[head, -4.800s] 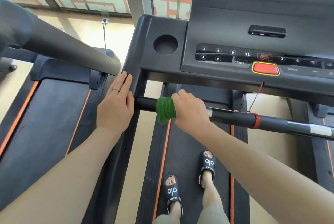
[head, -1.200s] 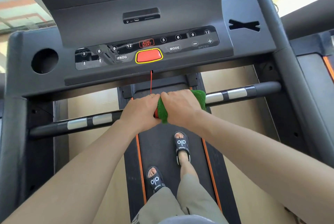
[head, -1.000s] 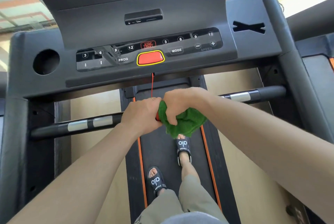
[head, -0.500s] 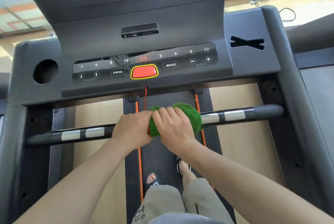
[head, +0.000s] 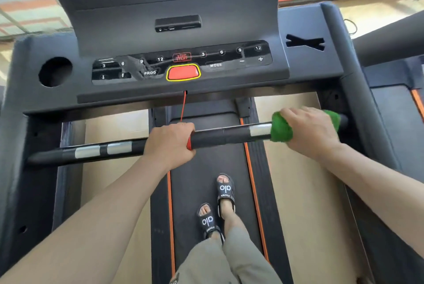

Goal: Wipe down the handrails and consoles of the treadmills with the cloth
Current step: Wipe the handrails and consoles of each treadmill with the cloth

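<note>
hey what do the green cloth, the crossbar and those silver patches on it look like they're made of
Green cloth: looks like fluffy microfibre or terry, judging by its fuzzy pile; the right hand wraps it round the bar.
Crossbar: matte black covering, probably foam or rubber over a tube; no glare.
Silver patches: bright and reflective, likely bare metal sensor plates, though metallic-coated plastic is possible.

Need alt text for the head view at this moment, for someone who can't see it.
A person's right hand grips a green cloth wrapped around the right end of a treadmill's front handrail, while the left hand grips the bar at its middle. Above sits the dark console with a red stop button; sandalled feet stand on the belt below.
</note>
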`<act>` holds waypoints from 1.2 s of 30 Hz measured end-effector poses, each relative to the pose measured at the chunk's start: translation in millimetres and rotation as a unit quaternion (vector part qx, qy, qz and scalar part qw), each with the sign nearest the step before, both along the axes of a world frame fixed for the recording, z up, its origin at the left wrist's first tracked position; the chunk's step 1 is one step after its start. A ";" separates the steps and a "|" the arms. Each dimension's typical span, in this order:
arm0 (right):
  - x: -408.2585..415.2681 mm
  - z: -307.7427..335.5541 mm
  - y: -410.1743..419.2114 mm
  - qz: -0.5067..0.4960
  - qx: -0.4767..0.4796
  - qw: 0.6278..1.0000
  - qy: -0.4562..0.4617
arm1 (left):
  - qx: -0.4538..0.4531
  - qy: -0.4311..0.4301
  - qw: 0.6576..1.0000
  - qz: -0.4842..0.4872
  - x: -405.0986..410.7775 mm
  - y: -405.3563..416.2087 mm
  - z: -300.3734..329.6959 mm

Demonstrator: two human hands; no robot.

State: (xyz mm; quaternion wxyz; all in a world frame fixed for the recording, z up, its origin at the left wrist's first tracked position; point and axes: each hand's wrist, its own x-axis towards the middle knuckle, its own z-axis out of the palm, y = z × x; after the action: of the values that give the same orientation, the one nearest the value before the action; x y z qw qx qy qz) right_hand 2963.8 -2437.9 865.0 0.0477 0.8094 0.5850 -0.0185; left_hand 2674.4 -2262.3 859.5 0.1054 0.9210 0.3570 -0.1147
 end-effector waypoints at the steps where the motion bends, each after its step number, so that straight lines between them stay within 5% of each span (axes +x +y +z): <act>1: -11.7 -0.2 4.4 -0.008 -0.003 1.000 0.005 | 0.005 -0.001 1.000 0.001 0.7 -0.8 -0.6; 8: -145.2 -6.6 91.3 0.098 -0.002 0.991 0.091 | 0.017 0.021 1.000 0.002 4.3 0.6 -1.7; 14: -97.1 -15.8 61.8 0.149 0.045 0.985 0.070 | 0.022 0.008 1.000 0.015 2.1 -1.1 -1.9; 19: 39.3 -3.7 -22.0 0.047 0.044 0.998 0.000 | 0.034 -0.002 0.999 0.034 3.9 -5.4 -2.8; 23: 22.5 -6.0 -13.5 -0.009 0.026 1.000 0.011 | 0.022 -0.010 0.999 0.044 6.7 -12.7 2.6; 26: -13.0 -10.0 5.1 0.039 0.040 0.998 0.043 | 0.150 0.014 0.989 0.007 21.3 -31.2 4.6; 31: -62.9 3.8 54.1 0.107 -0.051 0.984 0.131 | 0.159 -0.034 0.986 -0.026 75.4 -64.8 7.3; 36: 26.1 27.3 32.8 0.054 -0.220 0.955 0.190 | 0.106 -0.017 0.990 -0.094 124.5 -68.7 12.1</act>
State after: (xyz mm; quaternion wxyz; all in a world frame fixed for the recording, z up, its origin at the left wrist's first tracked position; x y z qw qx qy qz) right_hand 2989.9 -2405.1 892.3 0.1133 0.7274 0.6076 -0.2980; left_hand 2798.9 -2330.9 871.6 0.0017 0.9582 0.2776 -0.0693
